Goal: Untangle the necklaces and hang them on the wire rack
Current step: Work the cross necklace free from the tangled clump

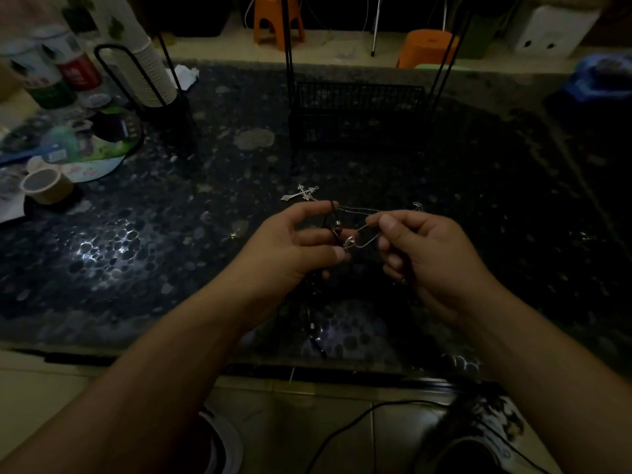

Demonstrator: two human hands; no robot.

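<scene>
Over the dark speckled table (171,268), my left hand (290,248) pinches a black cord necklace (333,230) that carries small beads; its cord hangs down toward the table's front edge. My right hand (427,254) pinches a thin silver chain (362,234) that loops across to the left hand's fingers. The two necklaces cross between my hands. A silver cross pendant (302,194) lies on the table just beyond my left fingers. The black wire rack (359,111) stands at the back centre, its tall rods rising out of view.
A cup holder with stacked paper cups (154,73) stands back left, beside canisters (51,73), a round fan (99,148) and a tape roll (46,184). A blue object (602,77) lies far right. Orange stools (278,18) stand on the floor beyond.
</scene>
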